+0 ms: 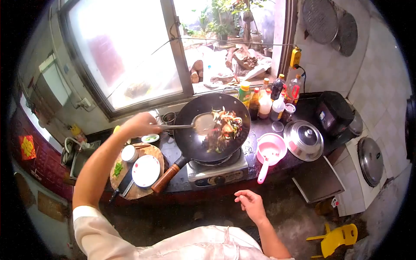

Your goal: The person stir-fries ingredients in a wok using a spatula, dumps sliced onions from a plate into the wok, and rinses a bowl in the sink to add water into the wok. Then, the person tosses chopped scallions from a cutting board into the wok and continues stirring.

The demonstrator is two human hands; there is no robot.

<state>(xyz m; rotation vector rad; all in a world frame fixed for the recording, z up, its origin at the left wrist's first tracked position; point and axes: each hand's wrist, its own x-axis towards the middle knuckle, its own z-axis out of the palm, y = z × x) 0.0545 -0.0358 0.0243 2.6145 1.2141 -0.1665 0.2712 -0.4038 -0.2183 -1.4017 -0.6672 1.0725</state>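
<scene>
My left hand (141, 125) is closed around the handle of a metal wok spatula (203, 124). The spatula's blade is inside a black wok (186, 141), against a heap of sliced, stir-fried food (226, 125) on the pan's right side. A portable gas stove (219, 175) carries the wok, whose wooden handle (164, 178) points down and left, untouched. Lower and to the right, my right hand (251, 204) hangs in front of the counter with loosely bent fingers and nothing visible in it. A pink long-handled pan (271, 149) is the nearest thing to its right.
Left of the wok, a round wooden board (156, 152) bears a white bowl (146, 171), a small white cup (129, 153), chopped greens (118, 169) and a knife (125, 182). Several seasoning bottles (265, 104) stand behind. A steel lid (304, 141) and a yellow chair (340, 240) are at right.
</scene>
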